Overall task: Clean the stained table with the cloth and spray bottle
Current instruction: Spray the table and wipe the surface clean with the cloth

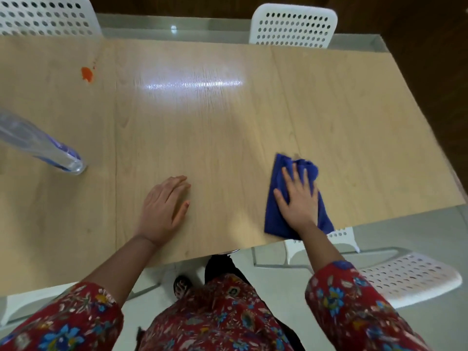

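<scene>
Your bare left hand (164, 209): palm down, fingers straight, close together. Your bare right hand (298, 198): palm down, fingers spread.

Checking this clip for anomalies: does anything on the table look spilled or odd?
Yes. An orange stain sits unwiped on the table at far left, well away from the blue cloth under the right hand.

Can't see spray bottle (43, 145) top, cut by left edge & blurred; only see pt of cloth (277, 216), middle hidden under right hand (300, 198); lose table (228, 127) left end & far-left chair (45, 16) at frame edge.
</scene>
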### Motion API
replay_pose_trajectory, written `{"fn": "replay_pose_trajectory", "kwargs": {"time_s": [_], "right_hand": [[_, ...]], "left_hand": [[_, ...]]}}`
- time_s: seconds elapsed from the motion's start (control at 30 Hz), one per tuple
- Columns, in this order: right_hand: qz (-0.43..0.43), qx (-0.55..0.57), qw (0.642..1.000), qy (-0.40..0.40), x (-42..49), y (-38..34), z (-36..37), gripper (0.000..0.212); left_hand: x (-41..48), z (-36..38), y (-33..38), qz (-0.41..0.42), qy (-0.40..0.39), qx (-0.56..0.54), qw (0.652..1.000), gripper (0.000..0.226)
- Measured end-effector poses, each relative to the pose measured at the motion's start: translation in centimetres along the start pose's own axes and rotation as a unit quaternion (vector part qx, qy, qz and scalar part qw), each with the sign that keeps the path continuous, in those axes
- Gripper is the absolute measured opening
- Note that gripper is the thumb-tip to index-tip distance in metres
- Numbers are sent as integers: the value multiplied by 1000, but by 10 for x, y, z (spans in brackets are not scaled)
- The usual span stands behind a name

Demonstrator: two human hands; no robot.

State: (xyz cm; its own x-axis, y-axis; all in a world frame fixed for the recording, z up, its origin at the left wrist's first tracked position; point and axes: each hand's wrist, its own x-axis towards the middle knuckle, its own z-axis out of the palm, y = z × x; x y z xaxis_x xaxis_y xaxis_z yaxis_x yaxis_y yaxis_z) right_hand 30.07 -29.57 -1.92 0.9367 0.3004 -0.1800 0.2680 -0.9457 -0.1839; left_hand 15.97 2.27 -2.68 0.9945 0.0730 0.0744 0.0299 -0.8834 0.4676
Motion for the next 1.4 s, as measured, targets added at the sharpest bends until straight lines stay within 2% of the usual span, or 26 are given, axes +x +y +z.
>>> {"fn": "replay_pose_trajectory", "kwargs": {"time_s": [0.07, 0.1, 0.3, 0.4, 0.57, 0.87, 1.0, 1.07, 1.17, 1.23, 1.27, 1.33, 1.4], "right_hand": [[-93, -13, 996, -12, -24, 5, 4, 64], [-105, -17, 994, -17, -31, 14, 4, 63], [44, -22, 999, 0, 17, 14, 0, 66], [51, -16, 999, 8, 59, -3, -5, 67], [31, -13, 999, 28, 171, -31, -18, 67], [30, 3, 999, 40, 373, -86, -46, 65], [70, 15, 996, 46, 402, -119, -44, 64], [0, 3, 999, 34, 392, -151, -37, 63], [-177, -7, 984, 1, 350, -197, -21, 62], [-278, -13, 960, -22, 315, -196, -13, 62], [-299, -20, 954, -10, 308, -185, -13, 62], [-246, -17, 969, 18, 321, -154, -18, 63], [-110, -13, 994, 23, 348, -130, -29, 64]], "left_hand": [[-1, -6, 0, -19, 16, -18, 1000, 44], [2, -8, 0, -28, 23, -21, 999, 44], [58, -12, -11, -12, 20, 0, 1000, 44], [103, -14, -20, -54, 23, 19, 998, 46], [151, -10, -35, -176, 39, 48, 982, 51], [150, -9, -33, -217, 34, 36, 975, 53], [152, -9, -32, -218, 38, 41, 974, 52], [150, -9, -32, -215, 37, 42, 975, 52], [151, -10, -33, -220, 40, 40, 974, 52], [151, -12, -32, -215, 40, 45, 975, 50], [153, -16, -35, -212, 41, 45, 975, 49], [162, -27, -47, -204, 48, 43, 977, 46], [164, -43, -71, -229, 63, 46, 970, 47]]}}
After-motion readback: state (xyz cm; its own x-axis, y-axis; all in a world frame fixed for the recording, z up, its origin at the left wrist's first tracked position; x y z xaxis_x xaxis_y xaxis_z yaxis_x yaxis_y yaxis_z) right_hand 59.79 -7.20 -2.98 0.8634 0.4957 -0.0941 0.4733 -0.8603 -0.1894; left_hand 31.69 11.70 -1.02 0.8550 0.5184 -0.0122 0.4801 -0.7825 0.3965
